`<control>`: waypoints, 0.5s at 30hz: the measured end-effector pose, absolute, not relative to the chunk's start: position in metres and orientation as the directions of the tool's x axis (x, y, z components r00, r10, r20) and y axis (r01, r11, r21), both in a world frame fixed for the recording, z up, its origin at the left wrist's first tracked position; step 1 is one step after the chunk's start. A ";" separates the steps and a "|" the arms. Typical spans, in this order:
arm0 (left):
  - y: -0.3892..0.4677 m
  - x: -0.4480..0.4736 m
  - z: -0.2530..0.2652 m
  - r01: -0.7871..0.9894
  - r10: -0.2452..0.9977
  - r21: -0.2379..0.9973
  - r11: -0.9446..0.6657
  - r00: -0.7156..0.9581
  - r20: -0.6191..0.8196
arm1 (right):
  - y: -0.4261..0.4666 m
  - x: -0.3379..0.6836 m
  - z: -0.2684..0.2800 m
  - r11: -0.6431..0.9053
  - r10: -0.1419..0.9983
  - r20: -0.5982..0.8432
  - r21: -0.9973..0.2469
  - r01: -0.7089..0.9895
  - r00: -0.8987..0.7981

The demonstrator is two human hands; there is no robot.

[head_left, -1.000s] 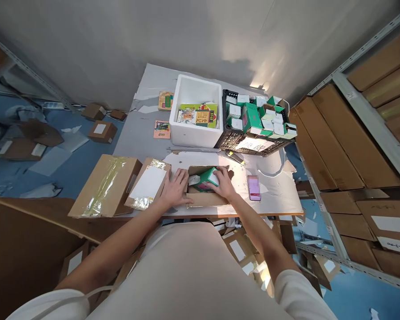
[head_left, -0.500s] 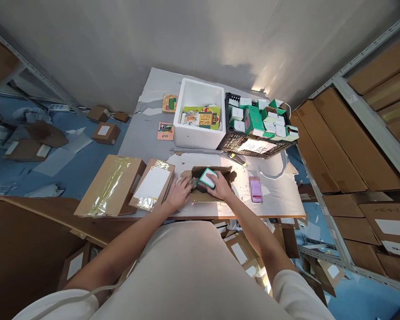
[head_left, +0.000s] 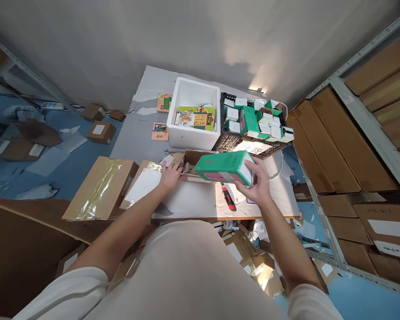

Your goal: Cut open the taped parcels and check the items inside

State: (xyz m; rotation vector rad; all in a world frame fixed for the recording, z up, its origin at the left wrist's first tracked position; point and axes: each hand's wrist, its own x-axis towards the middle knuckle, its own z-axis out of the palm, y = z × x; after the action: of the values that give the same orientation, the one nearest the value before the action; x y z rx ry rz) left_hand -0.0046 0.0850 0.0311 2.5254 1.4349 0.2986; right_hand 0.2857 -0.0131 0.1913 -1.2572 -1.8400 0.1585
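Note:
My right hand [head_left: 257, 181] grips the white end of a long green box [head_left: 225, 166], held tilted above the table. Partly behind it lies an open cardboard box [head_left: 195, 177], its inside mostly hidden by the green box. At that carton's left end rests my left hand [head_left: 171, 174], fingers spread over the flap, where some clear crumpled material shows. Close to the table's front edge is a red and black utility knife [head_left: 229, 198]. Just left of my left hand stands a taped carton with a white label [head_left: 143, 184].
A larger taped carton [head_left: 98, 189] sits at the table's left. Along the back are a white foam box [head_left: 193, 138] holding booklets and a black crate [head_left: 228, 143] full of green and white boxes. Two small booklets lie left of the foam box. Shelving with cartons [head_left: 346, 138] stands at right.
My right hand has lifted the green box out of the open carton and moved right. The carton and my left hand have shifted back and left; the red utility knife now shows.

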 end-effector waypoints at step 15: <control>-0.005 -0.016 0.045 -0.133 0.841 0.935 0.328 0.493 -0.224 | -0.068 0.251 0.097 0.105 0.954 0.140 -0.984 0.143 0.264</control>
State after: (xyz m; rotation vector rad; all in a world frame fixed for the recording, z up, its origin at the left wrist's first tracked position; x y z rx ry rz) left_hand -0.0160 -0.0049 0.0453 1.0423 0.8269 0.7427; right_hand 0.2512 -0.0685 0.0972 -1.3269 -1.1479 0.8511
